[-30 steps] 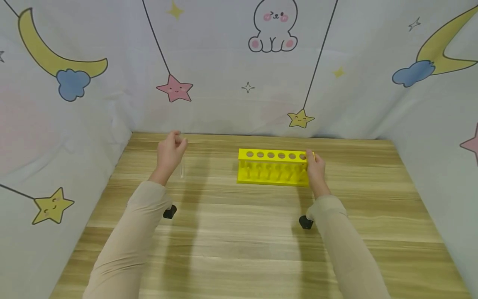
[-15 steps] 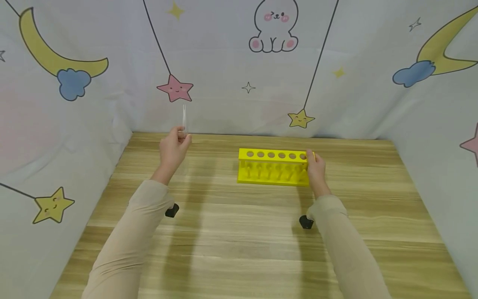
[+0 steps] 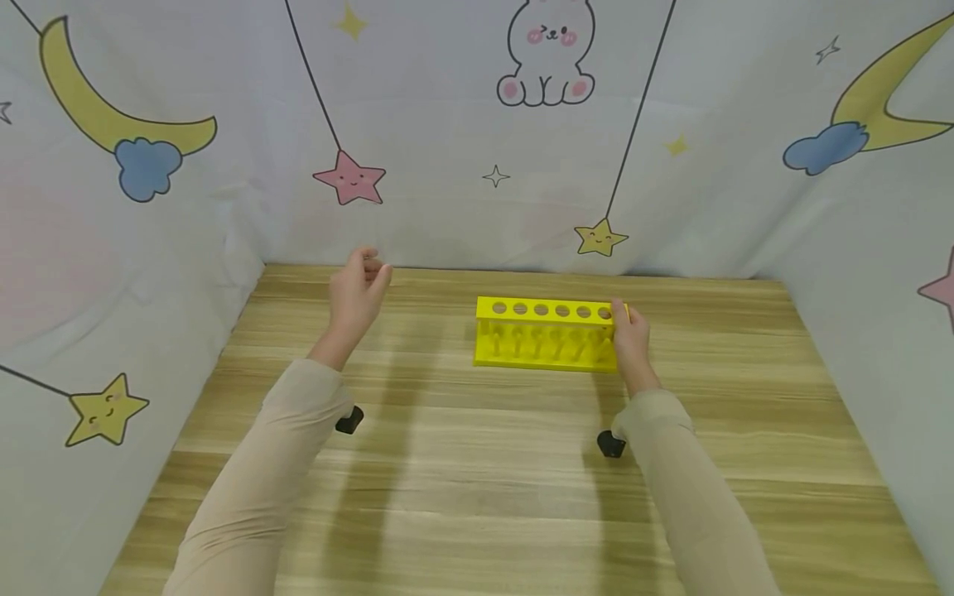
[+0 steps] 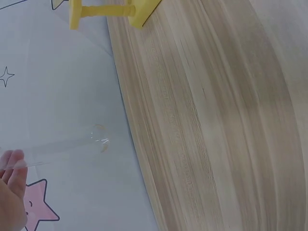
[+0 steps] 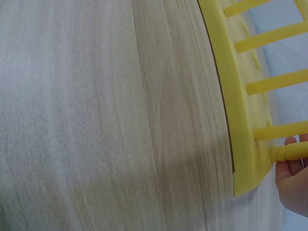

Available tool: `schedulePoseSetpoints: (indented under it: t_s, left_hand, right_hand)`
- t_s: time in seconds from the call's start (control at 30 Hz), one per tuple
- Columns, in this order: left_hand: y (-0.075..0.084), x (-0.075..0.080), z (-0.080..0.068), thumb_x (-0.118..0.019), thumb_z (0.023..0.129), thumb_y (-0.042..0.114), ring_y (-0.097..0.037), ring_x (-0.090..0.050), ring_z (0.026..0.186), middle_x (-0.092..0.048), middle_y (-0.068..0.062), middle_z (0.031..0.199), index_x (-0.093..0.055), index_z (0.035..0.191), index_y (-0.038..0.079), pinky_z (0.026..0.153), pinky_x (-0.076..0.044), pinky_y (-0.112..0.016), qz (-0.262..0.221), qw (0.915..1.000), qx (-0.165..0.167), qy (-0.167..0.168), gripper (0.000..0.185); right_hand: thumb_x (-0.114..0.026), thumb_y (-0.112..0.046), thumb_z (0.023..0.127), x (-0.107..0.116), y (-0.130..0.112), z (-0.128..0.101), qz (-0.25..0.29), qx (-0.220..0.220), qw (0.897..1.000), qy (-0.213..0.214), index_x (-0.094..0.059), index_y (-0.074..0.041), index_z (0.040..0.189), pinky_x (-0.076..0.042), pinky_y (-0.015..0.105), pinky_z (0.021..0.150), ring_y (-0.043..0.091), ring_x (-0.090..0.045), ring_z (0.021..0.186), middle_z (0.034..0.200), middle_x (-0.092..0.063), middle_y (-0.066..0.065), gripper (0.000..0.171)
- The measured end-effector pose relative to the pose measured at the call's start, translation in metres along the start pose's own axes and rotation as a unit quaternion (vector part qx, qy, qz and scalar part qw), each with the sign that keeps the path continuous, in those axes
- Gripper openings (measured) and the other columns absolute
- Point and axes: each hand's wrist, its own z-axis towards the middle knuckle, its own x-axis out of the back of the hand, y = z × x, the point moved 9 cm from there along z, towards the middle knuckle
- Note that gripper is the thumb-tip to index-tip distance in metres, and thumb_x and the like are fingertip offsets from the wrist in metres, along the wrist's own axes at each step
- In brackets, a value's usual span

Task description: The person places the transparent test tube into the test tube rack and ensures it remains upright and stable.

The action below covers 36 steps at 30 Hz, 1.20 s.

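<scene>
My left hand [image 3: 356, 298] is raised above the back left of the table, with thumb and fingers bent around a clear test tube [image 4: 62, 143]. The tube barely shows in the head view; in the left wrist view it extends from the fingers toward the rack side, with curved glints at its far end. A yellow test tube rack [image 3: 550, 318] stands on the table at the back, right of centre, a row of round holes along its top. Its right end post is gripped by my right hand [image 3: 631, 335], as the right wrist view also shows.
The wood-grain table [image 3: 477, 472] meets a white printed curtain [image 3: 440, 223] close behind the rack, with more curtain on both sides. Black wrist-camera housings show below each cuff, the left one [image 3: 349, 420] and the right one [image 3: 611, 444].
My left hand has moved slightly right, toward the rack, and its hold on the tube has turned; half a second ago the tube stood up above the fingers. My right hand and the rack stay still.
</scene>
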Motion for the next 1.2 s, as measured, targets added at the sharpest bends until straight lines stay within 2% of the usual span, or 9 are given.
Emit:
schedulePoseSetpoints:
  t_s: [0.57, 1.2]
  left_hand:
    - [0.022, -0.006, -0.002, -0.053, 0.088, 0.018, -0.027, -0.061, 0.088, -0.062, -0.017, 0.097, -0.047, 0.109, -0.004, 0.077, -0.051, -0.034, -0.038, 0.9987, -0.029, 0.018, 0.032]
    - [0.044, -0.009, -0.007, -0.053, 0.088, 0.02, -0.027, -0.06, 0.083, -0.062, -0.016, 0.091, -0.048, 0.103, -0.002, 0.072, -0.052, -0.035, -0.048, 0.9963, -0.065, 0.031, 0.027]
  right_hand:
    - [-0.043, -0.043, 0.09, 0.0, 0.001, -0.001, -0.005, -0.008, 1.0, -0.004, -0.051, -0.015, 0.075, -0.032, 0.019, 0.059, 0.008, -0.035, 0.065, 0.075, -0.04, -0.003, 0.033]
    - [-0.042, -0.043, 0.09, -0.001, 0.001, 0.0, -0.015, -0.007, 1.0, -0.009, -0.052, -0.013, 0.08, -0.031, 0.02, 0.06, 0.009, -0.034, 0.066, 0.073, -0.037, -0.003, 0.033]
